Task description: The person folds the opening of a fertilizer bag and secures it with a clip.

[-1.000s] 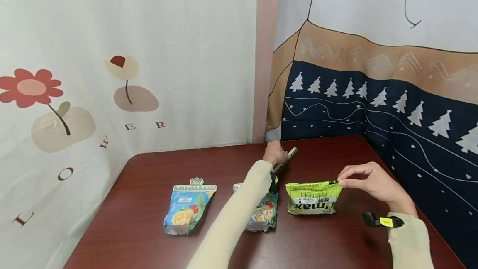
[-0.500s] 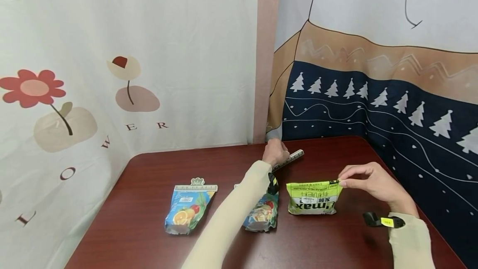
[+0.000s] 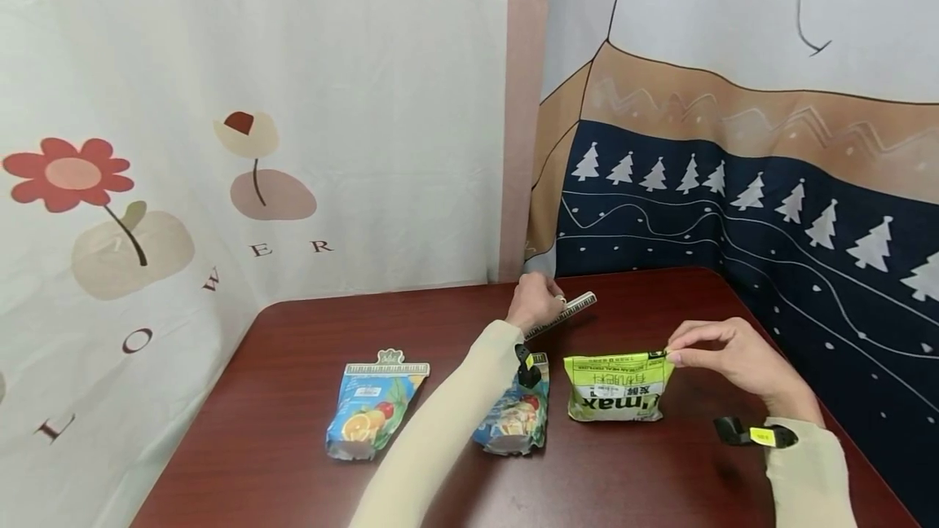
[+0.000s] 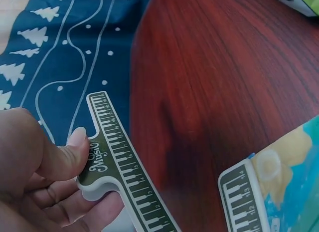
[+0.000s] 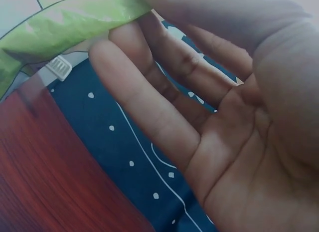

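My left hand (image 3: 538,300) holds a bag clip (image 4: 129,167) by its handle, marked "Music", thumb on the lettering. The clip has a long jaw printed with piano keys and slants above the table's far part. To the right, my right hand (image 3: 741,361) pinches the top corner of a bright green bag (image 3: 616,389), which stands on the table with its print upside down. In the right wrist view the green bag (image 5: 75,22) crosses the top left, beyond the fingers. The left forearm partly covers a blue bag (image 3: 517,418) with a similar clip (image 4: 241,202) along its top.
Another blue bag (image 3: 370,414) with fruit pictures lies at the left, a piano-key clip (image 3: 389,368) across its top. All rest on a dark red-brown table (image 3: 293,398). A pale curtain (image 3: 381,145) and a navy tree-print cloth (image 3: 660,218) hang behind it.
The clip in my left hand has swung from a steeper slant to a flatter one, its tip shifting right. The left wrist moved slightly left, uncovering more of the middle bag. The right hand stays put.
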The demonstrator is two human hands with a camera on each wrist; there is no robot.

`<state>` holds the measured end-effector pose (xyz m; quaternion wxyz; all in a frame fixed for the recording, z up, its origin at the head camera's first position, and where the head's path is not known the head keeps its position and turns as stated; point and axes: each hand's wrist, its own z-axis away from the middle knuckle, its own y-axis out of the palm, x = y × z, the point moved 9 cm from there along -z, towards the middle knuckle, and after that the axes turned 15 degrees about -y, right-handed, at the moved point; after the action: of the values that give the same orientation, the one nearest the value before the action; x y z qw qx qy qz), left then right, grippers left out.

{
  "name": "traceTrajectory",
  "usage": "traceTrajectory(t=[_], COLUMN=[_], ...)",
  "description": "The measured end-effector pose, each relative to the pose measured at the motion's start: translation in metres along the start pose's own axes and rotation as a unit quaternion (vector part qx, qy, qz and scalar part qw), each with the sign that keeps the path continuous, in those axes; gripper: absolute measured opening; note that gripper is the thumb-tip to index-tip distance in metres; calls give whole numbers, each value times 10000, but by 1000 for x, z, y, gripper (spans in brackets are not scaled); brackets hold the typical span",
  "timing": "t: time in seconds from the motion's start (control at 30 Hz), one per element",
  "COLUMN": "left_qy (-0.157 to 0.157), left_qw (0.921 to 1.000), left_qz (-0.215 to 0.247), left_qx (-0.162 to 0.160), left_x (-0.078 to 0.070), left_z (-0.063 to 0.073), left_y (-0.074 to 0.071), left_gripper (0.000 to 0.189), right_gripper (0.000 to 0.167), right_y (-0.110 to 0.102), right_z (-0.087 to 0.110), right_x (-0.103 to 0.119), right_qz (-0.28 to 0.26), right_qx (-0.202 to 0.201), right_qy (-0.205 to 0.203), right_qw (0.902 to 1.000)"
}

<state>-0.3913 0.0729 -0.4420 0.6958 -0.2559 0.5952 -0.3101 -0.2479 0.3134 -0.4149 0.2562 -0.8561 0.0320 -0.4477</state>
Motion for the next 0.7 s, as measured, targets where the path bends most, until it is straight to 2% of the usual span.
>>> traceTrajectory(t=[0.17,0.43,0.57,0.7], left_qy=[170,677,789,969], left_qw=[9997,9968,9953,9935], left_qz=[197,422,566,590], left_qx=[-24,-77,-27,-69], left_x=[0,-4,-4,-10], left_z=[8,25,34,44], left_y=[-12,-29,-33,-39], left_gripper=[5,9,11,13], right_gripper=[9,9,9,11], right_y=[1,0,2,-1], right_z=[0,2,3,2], right_x=[-1,-5,-4,-2], right_qz=[110,75,45,75], right_qx=[20,31,95,63], right_qy=[52,234,159,93], right_qw=[9999,9997,9998,9999])
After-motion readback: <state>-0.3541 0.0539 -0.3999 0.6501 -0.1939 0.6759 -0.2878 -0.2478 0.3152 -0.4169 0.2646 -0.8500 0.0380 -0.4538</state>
